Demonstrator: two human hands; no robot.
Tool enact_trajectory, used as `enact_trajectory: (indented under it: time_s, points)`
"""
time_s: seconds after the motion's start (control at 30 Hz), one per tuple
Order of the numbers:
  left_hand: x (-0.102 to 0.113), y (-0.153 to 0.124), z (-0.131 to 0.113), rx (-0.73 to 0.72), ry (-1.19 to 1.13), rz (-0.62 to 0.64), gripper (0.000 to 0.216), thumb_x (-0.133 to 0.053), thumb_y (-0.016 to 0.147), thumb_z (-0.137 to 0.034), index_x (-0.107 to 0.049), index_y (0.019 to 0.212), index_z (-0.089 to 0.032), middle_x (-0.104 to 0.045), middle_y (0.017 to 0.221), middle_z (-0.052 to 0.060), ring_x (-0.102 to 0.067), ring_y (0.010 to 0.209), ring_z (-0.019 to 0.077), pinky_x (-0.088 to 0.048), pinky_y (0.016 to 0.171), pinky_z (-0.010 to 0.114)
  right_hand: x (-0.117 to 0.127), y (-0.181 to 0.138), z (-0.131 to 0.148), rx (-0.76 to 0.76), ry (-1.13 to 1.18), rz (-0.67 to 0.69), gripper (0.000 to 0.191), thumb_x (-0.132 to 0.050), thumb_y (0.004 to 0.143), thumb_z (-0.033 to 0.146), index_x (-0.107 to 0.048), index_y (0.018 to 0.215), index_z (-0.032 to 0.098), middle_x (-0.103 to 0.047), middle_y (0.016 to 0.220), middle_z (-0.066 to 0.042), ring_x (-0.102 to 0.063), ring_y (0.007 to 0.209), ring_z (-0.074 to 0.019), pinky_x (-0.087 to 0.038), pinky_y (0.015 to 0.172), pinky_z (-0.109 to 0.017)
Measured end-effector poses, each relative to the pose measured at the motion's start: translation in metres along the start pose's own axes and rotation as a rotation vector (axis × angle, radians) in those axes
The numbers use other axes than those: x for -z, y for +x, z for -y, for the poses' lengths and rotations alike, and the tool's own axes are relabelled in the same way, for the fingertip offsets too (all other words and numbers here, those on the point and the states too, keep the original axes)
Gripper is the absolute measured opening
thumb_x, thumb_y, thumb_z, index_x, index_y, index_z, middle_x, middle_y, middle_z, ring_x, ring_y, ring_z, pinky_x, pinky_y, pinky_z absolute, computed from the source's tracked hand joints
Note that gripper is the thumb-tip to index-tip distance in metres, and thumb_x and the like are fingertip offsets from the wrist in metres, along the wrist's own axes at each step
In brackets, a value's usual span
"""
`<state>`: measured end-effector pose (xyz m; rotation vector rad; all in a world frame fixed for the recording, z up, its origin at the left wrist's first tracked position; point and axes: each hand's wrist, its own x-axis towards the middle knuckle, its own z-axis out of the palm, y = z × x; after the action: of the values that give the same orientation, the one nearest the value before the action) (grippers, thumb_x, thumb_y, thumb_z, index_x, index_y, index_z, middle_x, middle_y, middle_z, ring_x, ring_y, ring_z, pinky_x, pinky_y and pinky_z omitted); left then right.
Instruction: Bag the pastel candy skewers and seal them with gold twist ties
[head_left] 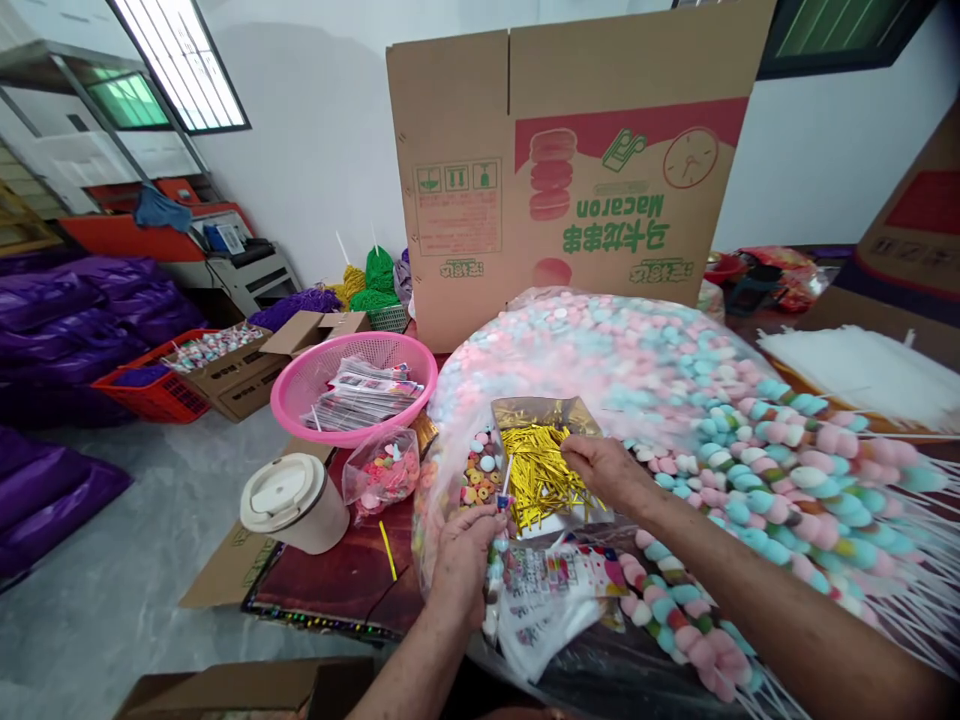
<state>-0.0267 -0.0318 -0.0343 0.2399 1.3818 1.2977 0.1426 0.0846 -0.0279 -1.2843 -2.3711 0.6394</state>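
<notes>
My left hand point(463, 555) is closed around the gathered neck of a wrapped marshmallow skewer point(496, 572), its white stick pointing up. Just right of it, an open box holds a heap of gold twist ties point(534, 465). At the right side of that heap my right hand point(609, 472) has its fingers pinched together; what lies between them is hidden. Printed clear wrappers point(551, 590) lie below the box, near my left wrist. Pink, blue and white marshmallow skewers point(787, 470) are piled to the right, under my right forearm and beyond it.
A big clear bag of marshmallows point(570, 340) fills the middle, before a large carton point(457, 120). Leftward are a pink basket point(420, 405) of packaging, a candy bag point(381, 470), a lidded white cup point(300, 510) and a loose yellow tie point(387, 550). White sticks point(862, 370) lie right.
</notes>
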Motion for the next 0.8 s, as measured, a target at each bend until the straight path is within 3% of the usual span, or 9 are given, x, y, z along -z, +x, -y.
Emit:
enact_trajectory:
  time_s: [0.2, 0.33, 0.43, 0.53, 0.7, 0.8]
  points:
    - [-0.007, -0.003, 0.001, -0.054, -0.009, 0.071, 0.015, -0.066, 0.052, -0.02, -0.062, 0.064, -0.014, -0.058, 0.051, -0.002, -0.045, 0.034, 0.0094, -0.032, 0.035, 0.021, -0.018, -0.034, 0.04, 0.074, 0.316, 0.078, 0.028, -0.039, 0.085, 0.03, -0.063, 0.079, 0.016, -0.056, 0.064, 0.001, -0.049, 0.058, -0.011, -0.038, 0.053, -0.02]
    - [-0.01, -0.003, 0.002, -0.091, 0.013, 0.126, 0.011, -0.066, 0.053, -0.021, -0.062, 0.062, -0.015, -0.056, 0.049, -0.003, -0.046, 0.039, 0.0095, -0.036, 0.043, 0.023, -0.02, -0.042, 0.062, 0.066, 0.599, 0.161, 0.031, -0.04, 0.084, 0.027, -0.061, 0.102, 0.014, -0.056, 0.07, -0.001, -0.05, 0.062, -0.0122, -0.039, 0.056, -0.022]
    - [-0.01, -0.004, 0.005, -0.144, 0.073, 0.21, 0.005, -0.062, 0.058, -0.02, -0.062, 0.059, -0.015, -0.055, 0.052, -0.003, -0.048, 0.048, 0.01, -0.037, 0.049, 0.022, -0.021, -0.043, 0.067, 0.034, 0.588, 0.167, 0.044, -0.039, 0.082, 0.02, -0.045, 0.126, 0.013, -0.047, 0.062, 0.003, -0.042, 0.054, -0.0107, -0.035, 0.051, -0.022]
    - [-0.007, -0.005, 0.008, -0.136, 0.135, 0.251, 0.008, -0.06, 0.062, -0.02, -0.059, 0.054, -0.016, -0.052, 0.052, -0.004, -0.045, 0.048, 0.0092, -0.035, 0.048, 0.021, -0.025, -0.044, 0.067, 0.003, 0.557, 0.149, 0.054, -0.04, 0.081, 0.016, -0.032, 0.134, 0.01, -0.04, 0.058, 0.006, -0.036, 0.051, -0.0101, -0.032, 0.05, -0.022]
    - [0.0, -0.008, 0.015, -0.159, 0.092, 0.362, 0.016, -0.063, 0.067, -0.027, -0.061, 0.056, -0.015, -0.052, 0.054, -0.003, -0.047, 0.052, 0.01, -0.037, 0.052, 0.022, -0.034, -0.045, 0.065, 0.045, 0.455, 0.114, 0.052, -0.041, 0.079, 0.015, -0.036, 0.132, 0.011, -0.041, 0.055, 0.007, -0.038, 0.051, -0.0111, -0.032, 0.052, -0.023]
    - [0.0, -0.009, 0.013, -0.231, -0.023, 0.337, 0.018, -0.069, 0.066, -0.031, -0.065, 0.061, -0.014, -0.056, 0.058, -0.002, -0.05, 0.059, 0.01, -0.04, 0.061, 0.022, -0.042, -0.049, 0.068, 0.047, 0.412, -0.041, 0.05, -0.042, 0.08, 0.017, -0.038, 0.129, 0.012, -0.046, 0.058, 0.005, -0.043, 0.053, -0.0126, -0.035, 0.054, -0.025]
